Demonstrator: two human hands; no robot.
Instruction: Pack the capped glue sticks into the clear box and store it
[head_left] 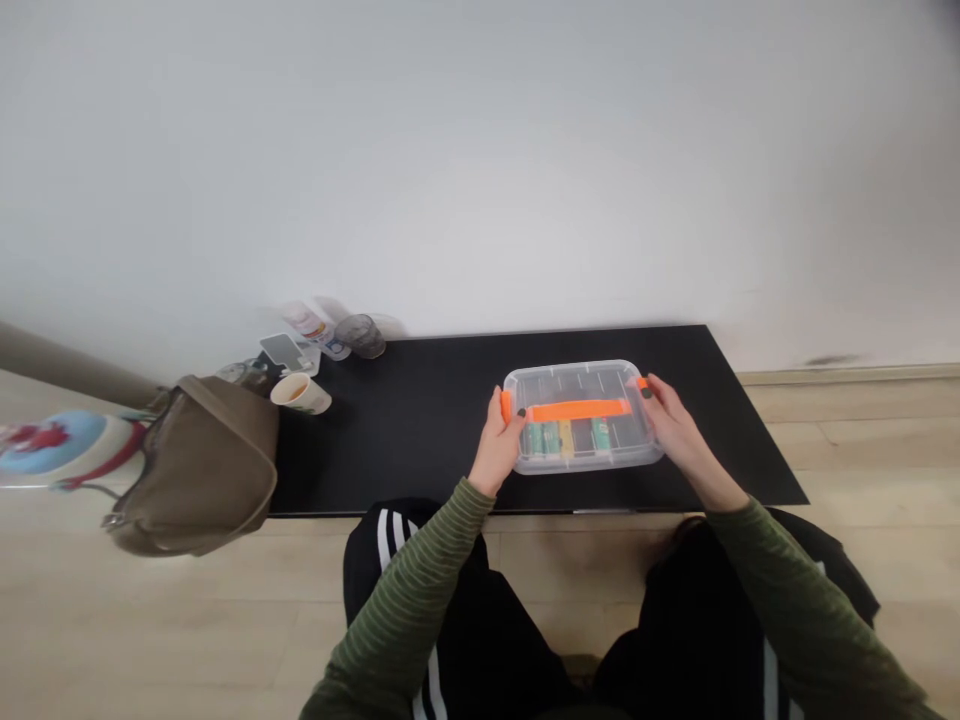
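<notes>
Because an orange strap [577, 410] crosses the lid, the green and yellow contents [551, 438] remain unclear; left hand [496, 447] and right hand [677, 424] grip the ends of a clear plastic box [581, 385] on the black worktop [390, 450].

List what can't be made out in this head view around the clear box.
Head view:
- Labels on the green and yellow items inside the clear plastic box: blurred by the cloudy plastic, too small to read.
- Box ends: covered by the left hand and right hand.
- Blue-and-red object: cut off by the picture's left edge.
</notes>
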